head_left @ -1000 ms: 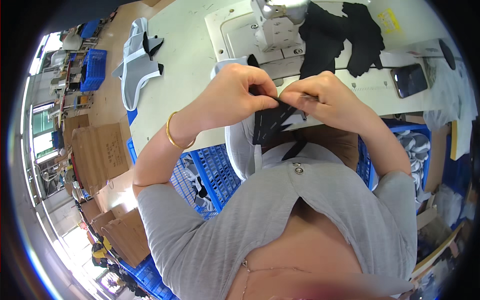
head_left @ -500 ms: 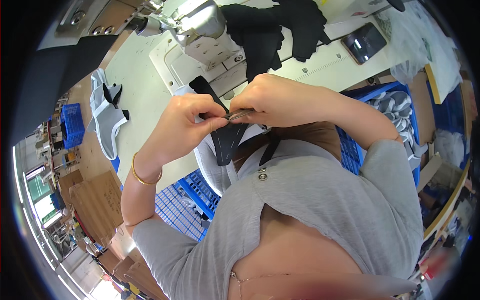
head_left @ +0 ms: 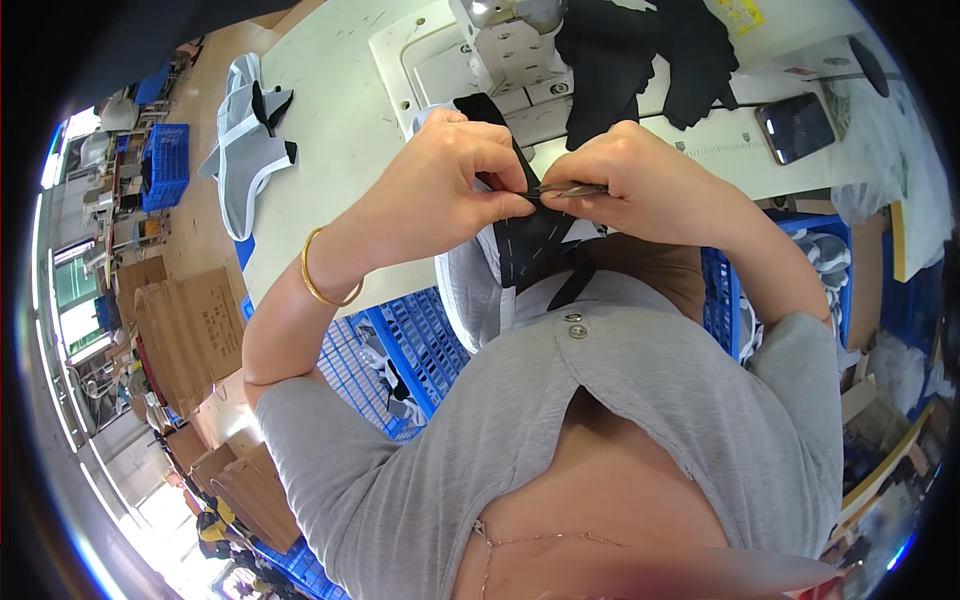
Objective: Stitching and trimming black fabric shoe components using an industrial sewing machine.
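Note:
A black fabric strip with white dashed marks (head_left: 516, 240) hangs between my hands, joined to a pale grey and white fabric piece (head_left: 458, 285) that drapes over the table edge. My left hand (head_left: 455, 175) is closed, thumb and forefinger pinching the black strip. In my closed right hand (head_left: 640, 185) is a slim metal hand tool (head_left: 577, 189), thread snips or tweezers; I cannot tell which. Its tip meets the fabric right at my left fingertips. What lies exactly between the fingertips is too small to make out.
The sewing machine (head_left: 515, 45) stands beyond my hands. Black fabric pieces (head_left: 610, 70) and a phone (head_left: 795, 130) lie on its bed. A grey-and-white sewn piece (head_left: 245, 150) rests on the table at left. Blue baskets (head_left: 425, 340) with fabric pieces stand below the table edge.
The view has shifted, so the table and hands sit farther right in the picture. My hands have parted slightly, and the metal tool now points more level toward my left fingertips.

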The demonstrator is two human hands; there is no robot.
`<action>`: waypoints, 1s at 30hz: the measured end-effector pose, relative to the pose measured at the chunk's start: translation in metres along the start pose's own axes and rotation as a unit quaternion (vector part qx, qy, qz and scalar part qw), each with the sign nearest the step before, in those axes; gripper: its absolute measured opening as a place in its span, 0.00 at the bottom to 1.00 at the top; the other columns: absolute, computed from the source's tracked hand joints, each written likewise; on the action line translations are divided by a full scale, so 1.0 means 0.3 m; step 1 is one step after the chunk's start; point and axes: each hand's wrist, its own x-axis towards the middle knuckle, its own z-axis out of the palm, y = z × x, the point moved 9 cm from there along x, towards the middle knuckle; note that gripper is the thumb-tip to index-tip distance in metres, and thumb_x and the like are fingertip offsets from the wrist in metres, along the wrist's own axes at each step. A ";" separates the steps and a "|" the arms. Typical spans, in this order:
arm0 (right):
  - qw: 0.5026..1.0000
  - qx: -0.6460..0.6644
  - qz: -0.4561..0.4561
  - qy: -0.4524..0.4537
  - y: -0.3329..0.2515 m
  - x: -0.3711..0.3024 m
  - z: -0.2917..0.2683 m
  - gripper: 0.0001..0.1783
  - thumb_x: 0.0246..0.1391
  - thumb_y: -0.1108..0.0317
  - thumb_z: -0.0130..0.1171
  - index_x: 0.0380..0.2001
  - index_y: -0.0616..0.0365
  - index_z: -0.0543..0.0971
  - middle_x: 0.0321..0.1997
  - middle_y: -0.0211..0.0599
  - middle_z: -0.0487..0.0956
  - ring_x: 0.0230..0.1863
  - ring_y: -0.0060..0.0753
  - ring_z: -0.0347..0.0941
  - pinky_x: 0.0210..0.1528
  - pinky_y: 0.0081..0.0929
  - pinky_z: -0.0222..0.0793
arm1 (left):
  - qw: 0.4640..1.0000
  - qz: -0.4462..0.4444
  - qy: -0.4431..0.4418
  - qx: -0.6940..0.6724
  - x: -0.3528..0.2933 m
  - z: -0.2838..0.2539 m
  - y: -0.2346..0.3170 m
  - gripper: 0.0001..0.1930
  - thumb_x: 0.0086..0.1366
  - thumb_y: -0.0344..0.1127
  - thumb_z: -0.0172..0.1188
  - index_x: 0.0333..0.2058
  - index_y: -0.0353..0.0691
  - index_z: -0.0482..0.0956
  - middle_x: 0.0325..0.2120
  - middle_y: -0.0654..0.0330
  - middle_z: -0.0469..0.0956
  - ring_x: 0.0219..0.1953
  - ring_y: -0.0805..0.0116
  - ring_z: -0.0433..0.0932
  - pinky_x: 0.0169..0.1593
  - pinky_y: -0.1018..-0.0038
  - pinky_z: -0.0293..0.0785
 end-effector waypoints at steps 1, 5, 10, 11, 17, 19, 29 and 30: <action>1.000 0.000 -0.001 -0.002 0.000 0.000 0.002 0.06 0.52 0.70 0.62 0.26 0.61 0.79 0.18 0.42 0.75 0.19 0.43 0.72 0.26 0.34 0.68 | 1.000 -0.002 0.001 0.000 -0.002 0.002 -0.003 0.08 0.52 0.30 0.71 0.25 0.39 0.78 0.21 0.65 0.73 0.27 0.68 0.70 0.46 0.71 0.61; 0.999 -0.015 -0.032 0.011 -0.030 -0.012 -0.008 0.03 0.49 0.73 0.62 0.28 0.61 0.79 0.20 0.43 0.77 0.23 0.45 0.75 0.29 0.34 0.70 | 0.998 0.044 0.017 0.037 -0.014 0.007 -0.026 0.08 0.50 0.30 0.72 0.25 0.39 0.80 0.22 0.66 0.73 0.28 0.69 0.71 0.46 0.72 0.61; 0.998 -0.036 -0.030 0.029 -0.034 -0.017 -0.018 0.07 0.46 0.75 0.62 0.32 0.60 0.80 0.25 0.44 0.79 0.28 0.46 0.77 0.32 0.35 0.72 | 0.969 -0.134 0.021 -0.207 -0.044 0.003 -0.143 0.06 0.50 0.25 0.72 0.27 0.36 0.83 0.24 0.66 0.75 0.29 0.76 0.71 0.38 0.78 0.65; 0.997 -0.020 -0.042 0.057 -0.041 -0.020 -0.026 0.08 0.46 0.76 0.63 0.33 0.60 0.81 0.26 0.43 0.80 0.28 0.46 0.77 0.32 0.35 0.72 | 0.962 -0.136 0.026 -0.234 -0.051 -0.006 -0.140 0.06 0.50 0.24 0.71 0.27 0.34 0.83 0.25 0.66 0.75 0.29 0.77 0.71 0.36 0.79 0.65; 0.981 -0.015 -0.050 0.184 -0.091 -0.022 -0.061 0.10 0.48 0.76 0.64 0.36 0.62 0.80 0.28 0.44 0.80 0.29 0.46 0.78 0.31 0.33 0.73 | 0.971 -0.084 0.051 -0.217 -0.047 -0.133 -0.093 0.05 0.53 0.21 0.67 0.31 0.32 0.84 0.26 0.64 0.75 0.30 0.77 0.71 0.34 0.80 0.65; 0.970 0.017 -0.024 0.240 -0.086 -0.013 -0.076 0.07 0.53 0.73 0.63 0.36 0.63 0.80 0.26 0.45 0.80 0.25 0.42 0.78 0.27 0.30 0.71 | 0.991 -0.032 0.051 -0.123 -0.024 -0.199 -0.058 0.04 0.56 0.20 0.63 0.32 0.32 0.82 0.27 0.63 0.74 0.30 0.76 0.71 0.35 0.79 0.67; 0.877 0.325 0.068 0.348 0.020 0.090 -0.120 0.10 0.61 0.67 0.59 0.31 0.63 0.81 0.17 0.23 0.72 0.19 0.12 0.66 0.22 0.17 0.61 | 0.982 -0.137 0.003 -0.131 0.157 -0.398 -0.197 0.15 0.60 0.30 0.68 0.46 0.38 0.78 0.41 0.62 0.79 0.47 0.74 0.76 0.54 0.75 0.71; 0.861 0.356 0.080 0.355 0.039 0.088 -0.128 0.10 0.61 0.67 0.59 0.31 0.63 0.81 0.17 0.23 0.72 0.19 0.12 0.66 0.22 0.17 0.61 | 0.977 -0.166 0.000 -0.135 0.177 -0.402 -0.219 0.17 0.60 0.30 0.68 0.47 0.37 0.77 0.43 0.60 0.79 0.52 0.73 0.75 0.57 0.74 0.71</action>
